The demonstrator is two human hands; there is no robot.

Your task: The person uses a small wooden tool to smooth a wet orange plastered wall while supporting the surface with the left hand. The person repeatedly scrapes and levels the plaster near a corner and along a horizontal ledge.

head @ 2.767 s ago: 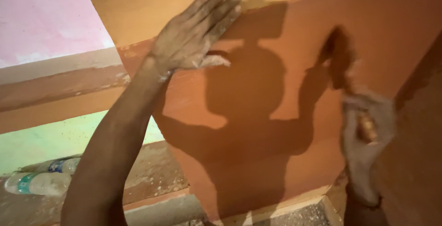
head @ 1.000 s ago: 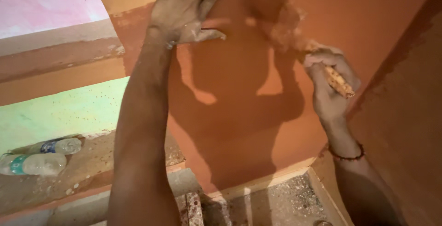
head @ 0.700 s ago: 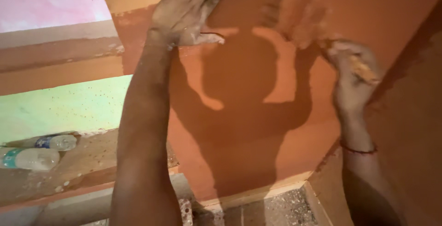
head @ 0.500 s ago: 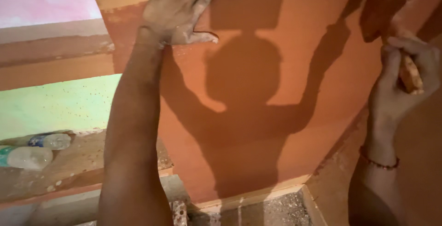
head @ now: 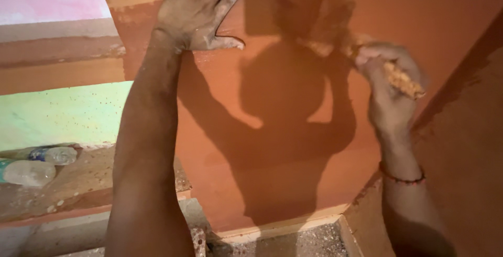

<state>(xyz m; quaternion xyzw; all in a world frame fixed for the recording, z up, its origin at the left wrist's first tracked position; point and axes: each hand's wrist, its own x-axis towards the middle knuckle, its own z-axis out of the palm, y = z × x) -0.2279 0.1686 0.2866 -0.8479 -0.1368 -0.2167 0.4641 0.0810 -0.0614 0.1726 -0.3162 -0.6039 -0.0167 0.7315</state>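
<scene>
The left hand (head: 201, 8) is pressing flat against the terracotta-orange painted wall (head: 272, 147), four fingers together and pointing up, thumb spread out to the side. The right hand (head: 390, 86) is gripping one paint-crusted brush with a tan handle (head: 402, 79), fingers clamped around it, the blurred bristle end lying against the wall at the shadow's head. One red thread bracelet (head: 401, 176) is circling the right wrist. Two clear plastic bottles (head: 36, 165) are lying side by side on the dusty ledge (head: 78, 183) at lower left.
</scene>
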